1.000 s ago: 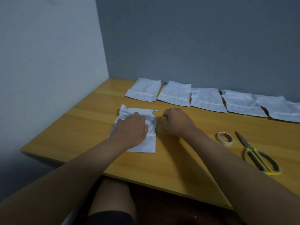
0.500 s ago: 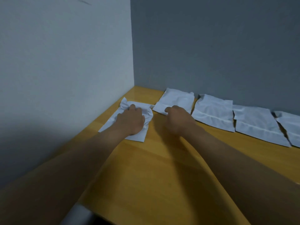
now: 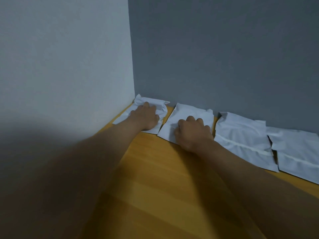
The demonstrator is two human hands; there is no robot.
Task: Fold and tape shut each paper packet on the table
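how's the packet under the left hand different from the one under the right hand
The corner packet under the left hand is crumpled, its far end bunched; the second packet under the right hand lies smoother and flatter. The corner packet sits against the side wall; the second packet lies next along the back wall. Both are white paper on the wooden table.
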